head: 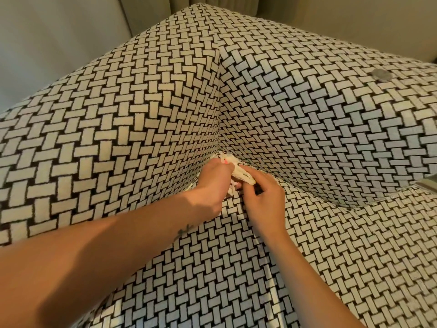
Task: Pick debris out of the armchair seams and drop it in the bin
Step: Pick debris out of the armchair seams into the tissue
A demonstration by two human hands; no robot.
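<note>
The armchair (142,129) is covered in black-and-white basket-weave fabric. Both my hands meet at the inner corner where the back, the arm and the seat join. A crumpled white wrapper (240,172) with a small red mark sticks out of that corner seam. My left hand (212,185) grips the wrapper's upper part, fingers curled round it. My right hand (264,200) pinches its lower end just above the seat. The bin is out of view.
A round grey disc, like a coin (380,75), lies on top of the armrest at the right. A pale wall (47,43) stands behind the chair at the left, and a curtain (201,2) hangs at the top.
</note>
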